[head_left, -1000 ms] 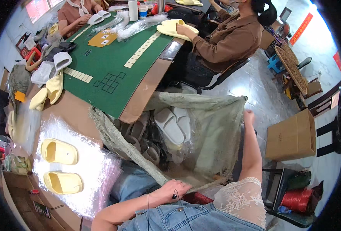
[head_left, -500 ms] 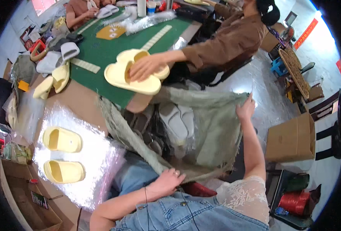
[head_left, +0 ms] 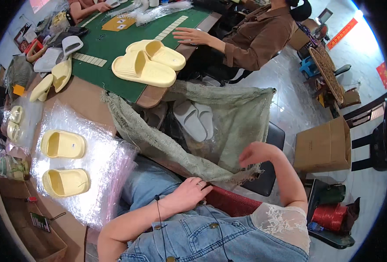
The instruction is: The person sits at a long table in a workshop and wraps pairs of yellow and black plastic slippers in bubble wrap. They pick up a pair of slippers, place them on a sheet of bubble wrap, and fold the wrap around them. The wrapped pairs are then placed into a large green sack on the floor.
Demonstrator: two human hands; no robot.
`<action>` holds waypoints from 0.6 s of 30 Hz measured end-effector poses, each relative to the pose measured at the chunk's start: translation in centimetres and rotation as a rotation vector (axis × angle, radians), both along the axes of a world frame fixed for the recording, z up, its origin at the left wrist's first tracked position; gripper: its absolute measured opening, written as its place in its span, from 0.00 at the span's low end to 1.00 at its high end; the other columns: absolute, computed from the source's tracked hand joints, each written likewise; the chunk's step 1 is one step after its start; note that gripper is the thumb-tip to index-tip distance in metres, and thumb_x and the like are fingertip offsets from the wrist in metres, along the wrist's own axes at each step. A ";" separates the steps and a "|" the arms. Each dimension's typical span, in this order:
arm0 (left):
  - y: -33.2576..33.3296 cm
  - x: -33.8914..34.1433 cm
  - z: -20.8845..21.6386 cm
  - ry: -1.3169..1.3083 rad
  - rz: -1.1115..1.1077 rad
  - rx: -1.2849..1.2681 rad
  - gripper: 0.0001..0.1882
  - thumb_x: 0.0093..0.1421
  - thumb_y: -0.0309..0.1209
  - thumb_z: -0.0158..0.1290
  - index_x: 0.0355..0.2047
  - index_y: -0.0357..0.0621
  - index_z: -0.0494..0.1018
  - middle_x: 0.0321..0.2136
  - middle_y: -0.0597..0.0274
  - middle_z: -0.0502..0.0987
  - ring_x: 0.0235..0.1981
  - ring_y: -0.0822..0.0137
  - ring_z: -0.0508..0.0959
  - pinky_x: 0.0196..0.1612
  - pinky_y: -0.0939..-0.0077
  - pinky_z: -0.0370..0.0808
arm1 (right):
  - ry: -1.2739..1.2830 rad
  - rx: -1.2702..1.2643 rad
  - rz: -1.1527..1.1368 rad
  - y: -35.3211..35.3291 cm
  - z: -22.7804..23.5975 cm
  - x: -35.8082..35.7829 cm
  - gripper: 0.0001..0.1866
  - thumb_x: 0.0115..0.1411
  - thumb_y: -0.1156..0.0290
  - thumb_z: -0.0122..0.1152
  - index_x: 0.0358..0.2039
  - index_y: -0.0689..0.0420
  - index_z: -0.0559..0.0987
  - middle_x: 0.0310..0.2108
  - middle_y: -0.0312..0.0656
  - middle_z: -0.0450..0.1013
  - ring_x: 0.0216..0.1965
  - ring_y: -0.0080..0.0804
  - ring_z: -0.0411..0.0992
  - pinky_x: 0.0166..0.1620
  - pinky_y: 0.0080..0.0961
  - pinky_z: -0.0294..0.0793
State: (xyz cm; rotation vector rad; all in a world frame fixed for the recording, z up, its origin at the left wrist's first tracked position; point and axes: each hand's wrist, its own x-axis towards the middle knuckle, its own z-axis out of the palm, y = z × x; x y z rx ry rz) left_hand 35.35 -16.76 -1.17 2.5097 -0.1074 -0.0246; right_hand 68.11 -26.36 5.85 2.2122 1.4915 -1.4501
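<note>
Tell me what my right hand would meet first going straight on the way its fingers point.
Most likely the grey-green woven sack, just ahead of your right hand in the picture, though the depth between them is unclear.

Place: apparently a small slipper-packing workshop
Table (head_left: 114, 46): yellow slippers (head_left: 152, 74) near, clear plastic wrappers (head_left: 173, 8) far
Near left: stacked clear bags (head_left: 106, 159) beneath another yellow pair (head_left: 74, 150)
Sack (head_left: 246, 118): grey slippers (head_left: 189, 118) inside
Right: cardboard box (head_left: 318, 146)
Co-workers (head_left: 261, 41): two, around the table
</note>
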 end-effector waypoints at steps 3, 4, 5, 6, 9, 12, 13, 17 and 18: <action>-0.1 -0.5 0.0 0.026 -0.005 0.027 0.24 0.59 0.35 0.60 0.56 0.44 0.74 0.47 0.57 0.78 0.52 0.55 0.76 0.56 0.61 0.71 | -0.100 -0.094 0.085 -1.3 -0.2 -0.1 0.20 0.56 0.49 0.70 0.41 0.51 0.88 0.36 0.43 0.84 0.38 0.37 0.82 0.44 0.33 0.78; -0.2 -0.6 0.0 0.034 -0.009 0.040 0.24 0.58 0.35 0.60 0.55 0.44 0.75 0.46 0.57 0.79 0.51 0.55 0.76 0.55 0.61 0.72 | -0.145 -0.091 0.074 -1.7 0.0 -0.1 0.21 0.56 0.49 0.70 0.40 0.51 0.88 0.35 0.43 0.84 0.37 0.39 0.81 0.43 0.34 0.78; -0.2 -0.6 0.3 0.028 0.001 0.045 0.24 0.59 0.36 0.60 0.55 0.44 0.75 0.45 0.58 0.79 0.50 0.56 0.77 0.54 0.61 0.73 | -0.188 -0.084 0.066 -1.9 0.1 -0.1 0.21 0.55 0.48 0.70 0.40 0.51 0.88 0.34 0.43 0.83 0.36 0.40 0.81 0.42 0.35 0.78; -0.1 -0.7 0.7 0.021 0.011 0.049 0.24 0.59 0.36 0.60 0.54 0.44 0.75 0.45 0.58 0.79 0.49 0.56 0.77 0.53 0.61 0.73 | -0.231 -0.078 0.057 -2.1 0.2 0.0 0.21 0.55 0.47 0.70 0.39 0.51 0.88 0.33 0.43 0.83 0.36 0.41 0.81 0.41 0.35 0.78; -0.2 -1.2 0.7 -0.008 0.033 0.065 0.23 0.59 0.37 0.60 0.54 0.44 0.75 0.43 0.58 0.80 0.47 0.56 0.78 0.51 0.62 0.74 | -0.263 -0.041 0.057 -2.2 0.5 -0.2 0.22 0.55 0.46 0.70 0.36 0.52 0.88 0.30 0.45 0.82 0.35 0.42 0.81 0.40 0.35 0.77; -0.1 -1.8 0.4 -0.004 0.027 0.059 0.22 0.60 0.37 0.59 0.53 0.43 0.76 0.42 0.58 0.80 0.45 0.56 0.79 0.50 0.62 0.75 | -0.246 0.005 0.048 -3.1 2.3 -1.7 0.20 0.53 0.47 0.71 0.33 0.52 0.88 0.28 0.43 0.82 0.34 0.40 0.81 0.39 0.33 0.77; -0.1 -1.9 0.3 0.003 0.021 0.051 0.22 0.60 0.37 0.59 0.53 0.43 0.76 0.41 0.57 0.80 0.44 0.56 0.80 0.50 0.62 0.75 | -0.247 0.010 0.030 -3.5 3.6 -2.5 0.19 0.52 0.48 0.72 0.32 0.52 0.88 0.28 0.42 0.82 0.34 0.40 0.81 0.39 0.33 0.78; -0.6 -1.9 -0.2 -0.110 0.007 0.040 0.19 0.60 0.39 0.59 0.49 0.44 0.76 0.36 0.57 0.80 0.41 0.55 0.81 0.43 0.60 0.77 | -0.311 0.020 -0.035 -6.7 6.4 -4.5 0.17 0.46 0.51 0.75 0.31 0.48 0.88 0.29 0.39 0.83 0.34 0.39 0.81 0.39 0.35 0.78; -0.6 -1.8 0.3 -0.096 -0.007 0.047 0.19 0.61 0.39 0.58 0.49 0.44 0.77 0.36 0.57 0.80 0.40 0.55 0.81 0.43 0.60 0.77 | -0.340 0.022 -0.049 -7.8 6.5 -4.7 0.16 0.44 0.51 0.75 0.31 0.46 0.88 0.29 0.38 0.83 0.34 0.40 0.81 0.40 0.36 0.79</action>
